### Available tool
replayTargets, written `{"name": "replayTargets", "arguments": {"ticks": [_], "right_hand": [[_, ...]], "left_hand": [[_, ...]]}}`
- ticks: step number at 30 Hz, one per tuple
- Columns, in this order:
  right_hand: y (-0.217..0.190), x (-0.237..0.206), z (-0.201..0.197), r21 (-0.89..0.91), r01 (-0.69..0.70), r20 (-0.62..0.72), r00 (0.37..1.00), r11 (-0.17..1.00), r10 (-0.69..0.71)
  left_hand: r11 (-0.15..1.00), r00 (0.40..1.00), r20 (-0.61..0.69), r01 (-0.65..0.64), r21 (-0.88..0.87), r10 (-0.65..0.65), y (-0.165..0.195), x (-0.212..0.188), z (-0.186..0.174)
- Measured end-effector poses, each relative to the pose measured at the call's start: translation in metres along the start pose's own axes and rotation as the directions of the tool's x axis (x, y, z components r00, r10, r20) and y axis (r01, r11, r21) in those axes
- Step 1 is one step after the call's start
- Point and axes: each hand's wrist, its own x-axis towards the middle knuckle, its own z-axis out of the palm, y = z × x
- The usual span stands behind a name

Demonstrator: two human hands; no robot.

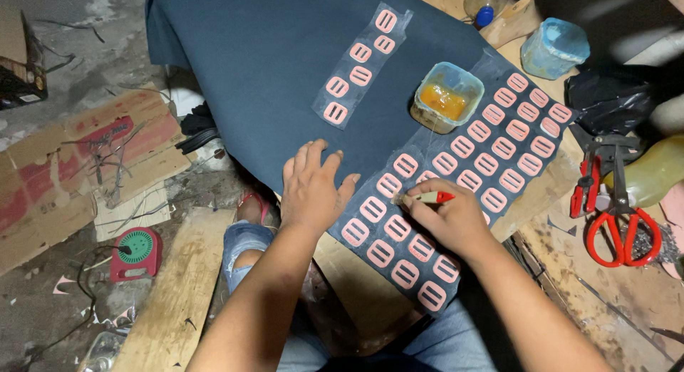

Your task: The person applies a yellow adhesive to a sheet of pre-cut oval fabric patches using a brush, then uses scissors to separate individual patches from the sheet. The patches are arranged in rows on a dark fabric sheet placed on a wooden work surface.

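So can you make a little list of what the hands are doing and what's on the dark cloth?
left hand: flat on the dark cloth, fingers spread
right hand: holds a small brush with a red end
pink pieces: rows on a clear sheet
glue tub: open, orange inside
red scissors: beside the cloth

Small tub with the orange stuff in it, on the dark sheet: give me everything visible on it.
The tub is a small squarish container with rounded corners, translucent pale blue-green plastic by its look, open with no lid on it. It holds an orange-yellow, glossy substance, and its walls look smeared. It stands upright on the dark sheet, at the upper edge of the grid of pink buckle-shaped pieces. Neither the left hand nor the right hand touches it.
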Motion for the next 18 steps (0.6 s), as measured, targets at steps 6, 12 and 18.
{"name": "replayTargets", "arguments": {"ticks": [6,12,18], "right_hand": [[-0.004,-0.005,0.005,-0.068,0.068,-0.092,0.993,0.995,-0.074],[-0.002,0.000,0.022,-0.194,0.273,-0.074,0.954,0.942,-0.292],[-0.011,0.035,0.035,-0.236,0.159,-0.077,0.980,0.959,-0.181]], "left_hand": [[1.000,1.000,-0.007,-0.006,0.004,0.006,0.001,0.000,0.000],[1.000,1.000,-0.010,-0.018,0.000,0.018,-0.001,-0.001,0.001],[1.000,1.000,-0.026,-0.018,0.003,0.018,0.000,0.001,0.000]]}}
